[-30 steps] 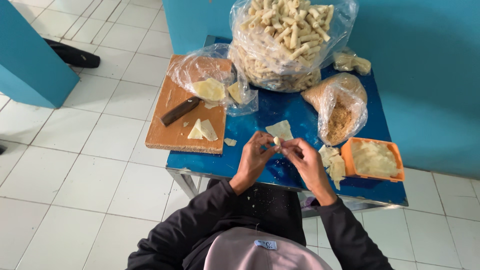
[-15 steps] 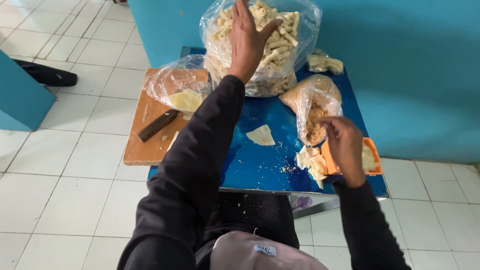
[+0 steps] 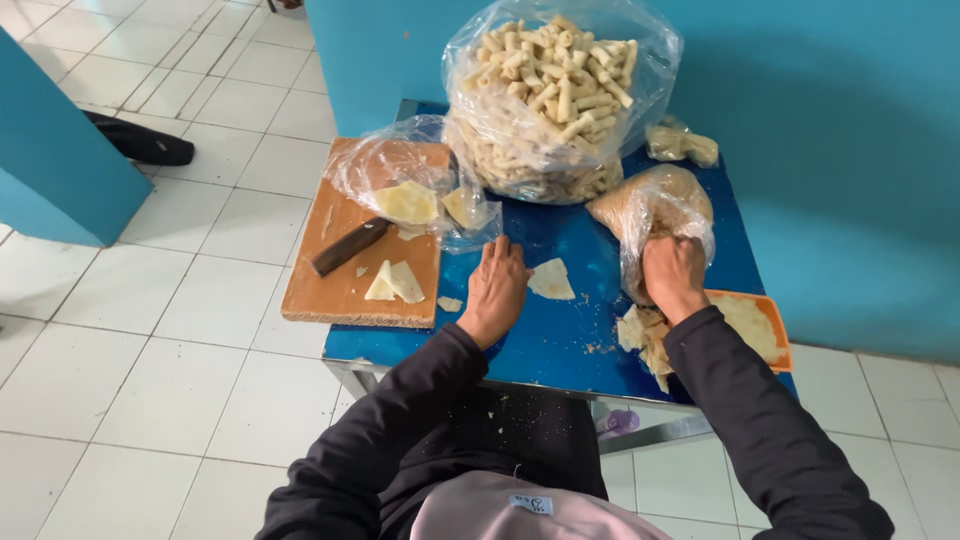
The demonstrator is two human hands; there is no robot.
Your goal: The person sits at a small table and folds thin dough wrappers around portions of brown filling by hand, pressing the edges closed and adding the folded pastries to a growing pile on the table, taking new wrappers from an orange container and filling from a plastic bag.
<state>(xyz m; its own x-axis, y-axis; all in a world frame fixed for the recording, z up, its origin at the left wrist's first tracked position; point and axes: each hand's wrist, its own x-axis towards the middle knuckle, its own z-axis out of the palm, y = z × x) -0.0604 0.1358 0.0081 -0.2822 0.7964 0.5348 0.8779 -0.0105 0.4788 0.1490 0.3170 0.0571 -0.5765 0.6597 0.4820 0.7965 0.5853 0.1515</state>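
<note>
Blue table (image 3: 560, 345), left hand (image 3: 495, 290) flat, fingers released beside wrapper (image 3: 550, 280), right hand (image 3: 672, 275) fingers hidden in filling bag (image 3: 655, 215)

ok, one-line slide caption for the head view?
Left hand flat on blue table beside a wrapper piece; right hand reaching into a small plastic bag.

Big clear bag of rolled pastry sticks (image 3: 555, 100) at the back of the blue table (image 3: 560, 345). Wooden cutting board (image 3: 345, 265) on the table's left edge, dark-handled knife (image 3: 348, 246) lying slantwise on it, two cut wrapper pieces (image 3: 393, 284) beside the knife. Crumpled plastic bag with yellow sheets (image 3: 415, 190) on the board's far end. Orange tray (image 3: 760, 325) at right. Black shoe (image 3: 140, 142) on white floor tiles (image 3: 150, 380). Teal walls (image 3: 850, 150).
</note>
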